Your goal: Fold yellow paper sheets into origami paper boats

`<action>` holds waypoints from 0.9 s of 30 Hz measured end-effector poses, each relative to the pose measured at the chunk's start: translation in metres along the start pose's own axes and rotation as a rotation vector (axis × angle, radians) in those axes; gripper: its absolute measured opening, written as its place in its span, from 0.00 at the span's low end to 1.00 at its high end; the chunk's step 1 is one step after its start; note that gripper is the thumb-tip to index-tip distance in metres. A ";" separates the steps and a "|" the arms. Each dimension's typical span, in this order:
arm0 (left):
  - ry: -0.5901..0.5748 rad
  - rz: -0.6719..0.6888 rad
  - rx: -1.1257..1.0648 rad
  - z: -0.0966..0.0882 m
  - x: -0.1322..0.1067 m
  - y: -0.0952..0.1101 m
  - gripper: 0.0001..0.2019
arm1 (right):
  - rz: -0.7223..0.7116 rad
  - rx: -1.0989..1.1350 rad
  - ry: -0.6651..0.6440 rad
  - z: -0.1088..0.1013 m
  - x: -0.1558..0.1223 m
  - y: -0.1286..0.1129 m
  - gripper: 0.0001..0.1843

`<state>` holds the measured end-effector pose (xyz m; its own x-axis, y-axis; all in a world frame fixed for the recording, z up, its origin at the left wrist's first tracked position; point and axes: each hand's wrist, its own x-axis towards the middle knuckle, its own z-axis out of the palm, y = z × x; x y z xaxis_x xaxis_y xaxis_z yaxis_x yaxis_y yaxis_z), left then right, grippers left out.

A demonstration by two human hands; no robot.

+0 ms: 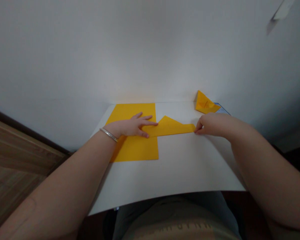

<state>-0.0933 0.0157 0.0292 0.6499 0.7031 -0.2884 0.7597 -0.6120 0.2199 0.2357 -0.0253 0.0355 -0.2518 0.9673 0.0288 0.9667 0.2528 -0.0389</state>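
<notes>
A partly folded yellow paper (171,127) lies across the middle of the white table (180,166), with a raised triangular flap. My left hand (133,126) lies flat with fingers spread, pressing its left end where it overlaps a flat yellow sheet (133,146). A silver bangle (109,134) circles that wrist. My right hand (211,124) is closed in a pinch on the folded paper's right tip.
A finished yellow paper boat (205,103) sits at the table's far right corner on a bluish-edged sheet (223,109). A white wall rises behind the table. Wooden flooring (15,156) lies to the left. My lap shows below the near table edge.
</notes>
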 end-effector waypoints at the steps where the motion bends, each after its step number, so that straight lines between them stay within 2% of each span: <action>1: -0.010 -0.007 -0.005 -0.001 -0.001 -0.001 0.31 | 0.004 -0.002 -0.030 0.001 0.001 0.001 0.03; 4: -0.022 -0.017 -0.018 -0.003 -0.003 -0.003 0.31 | 0.041 -0.021 -0.150 -0.002 0.002 0.000 0.02; 11: -0.023 -0.011 -0.001 -0.004 -0.005 -0.003 0.31 | 0.118 -0.031 -0.209 -0.009 0.002 0.003 0.02; 15: -0.035 0.000 0.026 -0.004 -0.004 -0.005 0.32 | 0.088 -0.059 -0.252 -0.012 0.003 0.006 0.02; 18: -0.049 0.000 0.032 -0.006 -0.005 -0.003 0.32 | 0.094 -0.122 -0.192 -0.016 0.002 -0.003 0.09; 22: -0.058 -0.002 0.020 -0.008 -0.006 0.000 0.32 | 0.135 -0.134 0.004 -0.013 0.002 -0.023 0.16; 27: -0.060 0.024 0.021 -0.008 -0.005 0.001 0.32 | -0.115 0.008 0.135 0.012 0.006 -0.049 0.29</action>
<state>-0.0955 0.0149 0.0386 0.6647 0.6658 -0.3390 0.7431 -0.6362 0.2076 0.1866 -0.0321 0.0253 -0.3516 0.9211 0.1669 0.9315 0.3620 -0.0353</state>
